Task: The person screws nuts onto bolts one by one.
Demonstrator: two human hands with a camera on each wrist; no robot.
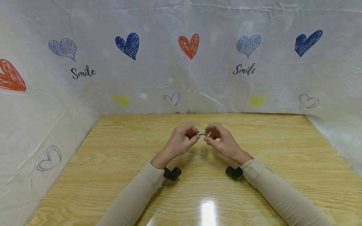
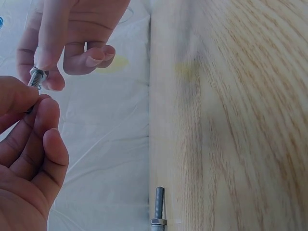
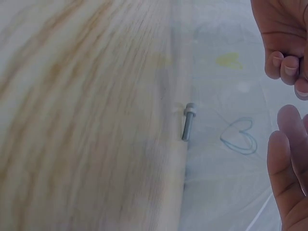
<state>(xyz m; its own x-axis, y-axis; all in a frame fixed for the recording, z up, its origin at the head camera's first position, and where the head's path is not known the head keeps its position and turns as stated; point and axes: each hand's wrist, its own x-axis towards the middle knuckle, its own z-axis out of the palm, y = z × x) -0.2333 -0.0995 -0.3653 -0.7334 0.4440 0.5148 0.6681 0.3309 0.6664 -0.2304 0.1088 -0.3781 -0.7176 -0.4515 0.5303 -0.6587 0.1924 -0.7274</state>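
Observation:
A metal bolt (image 1: pixel 202 134) lies level between the two hands above the wooden table. My left hand (image 1: pixel 181 139) pinches one end of it between thumb and fingertips. At the other end, a hex nut (image 2: pixel 38 73) sits around the thread, and my right hand (image 1: pixel 223 141) holds the nut between thumb and finger. In the left wrist view, the thread (image 2: pixel 34 80) shows between the nut and the left fingertips. The bolt's left end is hidden by those fingers. The right wrist view shows only part of both hands, and the held bolt is out of sight there.
Another bolt with a nut (image 2: pixel 159 204) lies on the table (image 2: pixel 240 120) in the left wrist view. A bolt (image 3: pixel 188 122) also appears near the table's far edge in the right wrist view. Behind stands a white sheet (image 1: pixel 186 81) printed with hearts.

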